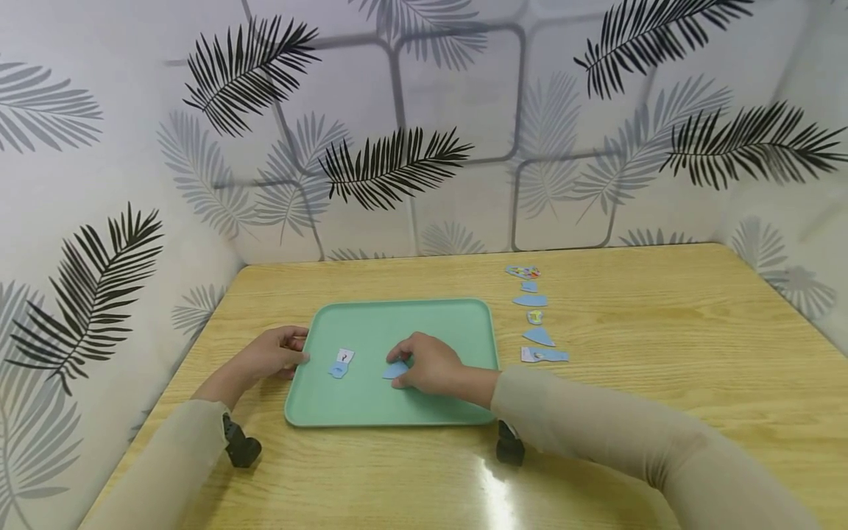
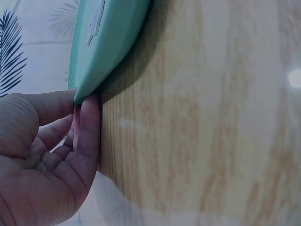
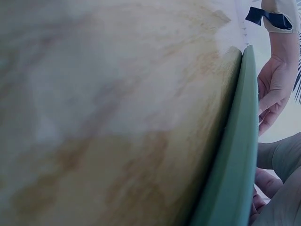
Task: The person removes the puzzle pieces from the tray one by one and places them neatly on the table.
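A green tray lies on the wooden table. At its left rim is my left hand; in the left wrist view this hand pinches the rim, thumb above and fingers below. Over the middle of the tray my right hand holds a small blue piece, flat and pointed, between thumb and fingers. Left of it on the tray lies another flat piece, blue and white with a dark mark. In the right wrist view the tray wall hides most of my right hand's fingers.
Right of the tray, several flat cut pieces lie in a column on the table: a colourful one at the far end, a blue triangle, and a long blue one nearest. Behind the table stands a leaf-patterned wall.
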The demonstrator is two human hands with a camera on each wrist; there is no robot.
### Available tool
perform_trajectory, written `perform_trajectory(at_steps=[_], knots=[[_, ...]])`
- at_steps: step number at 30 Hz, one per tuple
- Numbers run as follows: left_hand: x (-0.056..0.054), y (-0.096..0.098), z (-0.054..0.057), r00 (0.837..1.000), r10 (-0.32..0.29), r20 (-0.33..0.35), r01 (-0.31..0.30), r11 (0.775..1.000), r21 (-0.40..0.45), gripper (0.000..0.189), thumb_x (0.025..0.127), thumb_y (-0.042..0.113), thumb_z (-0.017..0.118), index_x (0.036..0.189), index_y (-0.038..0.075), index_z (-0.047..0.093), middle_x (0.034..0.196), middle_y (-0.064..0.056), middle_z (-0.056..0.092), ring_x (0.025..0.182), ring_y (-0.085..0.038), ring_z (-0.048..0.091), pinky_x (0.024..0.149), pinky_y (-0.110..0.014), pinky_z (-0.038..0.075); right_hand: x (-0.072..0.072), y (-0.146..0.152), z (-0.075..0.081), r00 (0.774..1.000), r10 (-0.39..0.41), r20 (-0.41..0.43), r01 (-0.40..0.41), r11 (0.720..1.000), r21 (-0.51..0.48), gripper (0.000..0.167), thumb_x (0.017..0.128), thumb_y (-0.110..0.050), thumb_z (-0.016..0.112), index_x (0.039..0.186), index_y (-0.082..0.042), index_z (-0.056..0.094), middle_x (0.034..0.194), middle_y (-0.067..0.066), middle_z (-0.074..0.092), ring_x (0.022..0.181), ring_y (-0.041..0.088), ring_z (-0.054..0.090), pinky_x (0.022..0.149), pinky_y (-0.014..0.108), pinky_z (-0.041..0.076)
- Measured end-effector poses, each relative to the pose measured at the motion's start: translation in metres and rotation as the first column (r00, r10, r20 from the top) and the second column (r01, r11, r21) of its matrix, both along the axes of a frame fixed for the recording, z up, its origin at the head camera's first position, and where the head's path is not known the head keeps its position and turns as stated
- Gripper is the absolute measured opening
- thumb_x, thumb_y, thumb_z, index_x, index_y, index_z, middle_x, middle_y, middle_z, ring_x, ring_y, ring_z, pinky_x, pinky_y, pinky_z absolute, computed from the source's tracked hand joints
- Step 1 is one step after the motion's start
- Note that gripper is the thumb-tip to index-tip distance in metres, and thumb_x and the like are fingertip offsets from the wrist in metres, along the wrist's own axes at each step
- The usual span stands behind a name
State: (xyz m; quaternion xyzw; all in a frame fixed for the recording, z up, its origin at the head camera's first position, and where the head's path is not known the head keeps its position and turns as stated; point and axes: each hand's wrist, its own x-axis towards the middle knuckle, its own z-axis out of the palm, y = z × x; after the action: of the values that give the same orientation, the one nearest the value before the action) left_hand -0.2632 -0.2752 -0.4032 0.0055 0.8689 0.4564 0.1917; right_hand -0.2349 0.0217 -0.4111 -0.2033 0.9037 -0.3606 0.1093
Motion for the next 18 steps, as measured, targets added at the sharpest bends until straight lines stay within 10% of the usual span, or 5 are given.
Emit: perform_trajectory(at_steps=[18], knots=[[0.0006,0.0004,-0.0008,1.000,0.004,0.000,-0.004,1.000,0.023,0.051,0.096,0.002,0.058,0.143,-0.004,0.040,0.111,-0.015,0.048,0.095,-0.023,0.050,0.071,-0.032,0.053,-0.0037,-0.0007,-0.0024,1.000,-0.010,0.000,0.010,1.000,0.002,0.018,0.081,-0.016,0.080,0.097,-0.016,0.073,0.096,-0.005,0.062,0.088,0.014,0.054,0.080,0.032,0.044]])
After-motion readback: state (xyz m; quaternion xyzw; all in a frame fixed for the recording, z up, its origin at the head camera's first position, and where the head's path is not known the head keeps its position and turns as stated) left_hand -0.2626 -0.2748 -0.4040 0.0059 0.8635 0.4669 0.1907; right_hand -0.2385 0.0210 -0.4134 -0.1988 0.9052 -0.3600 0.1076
